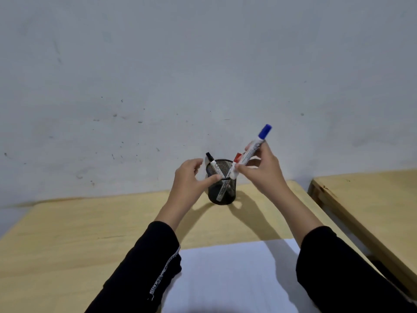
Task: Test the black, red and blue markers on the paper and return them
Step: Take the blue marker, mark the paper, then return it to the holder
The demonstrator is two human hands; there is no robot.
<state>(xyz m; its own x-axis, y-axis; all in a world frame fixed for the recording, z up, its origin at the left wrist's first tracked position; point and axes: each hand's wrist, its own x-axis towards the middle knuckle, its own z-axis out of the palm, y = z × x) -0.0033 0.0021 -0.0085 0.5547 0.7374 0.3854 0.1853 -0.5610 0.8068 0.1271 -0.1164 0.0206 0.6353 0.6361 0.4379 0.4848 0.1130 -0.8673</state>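
A black mesh pen cup (222, 193) stands on the wooden table near the wall. The black marker (213, 164) leans in it at the left, and the red marker (234, 168) leans at the right. My right hand (262, 170) grips the blue marker (255, 147) by its white barrel, blue cap pointing up and right, its lower end just above the cup's right rim. My left hand (191, 177) hovers beside the cup's left rim with fingers spread, a fingertip touching or nearly touching the rim. White paper (234, 276) lies on the table close to me.
The wooden table (79, 233) ends at a pale wall (203, 75) just behind the cup. A second wooden table (372, 199) stands to the right across a narrow gap. Black sleeves cover both forearms over the paper's edges.
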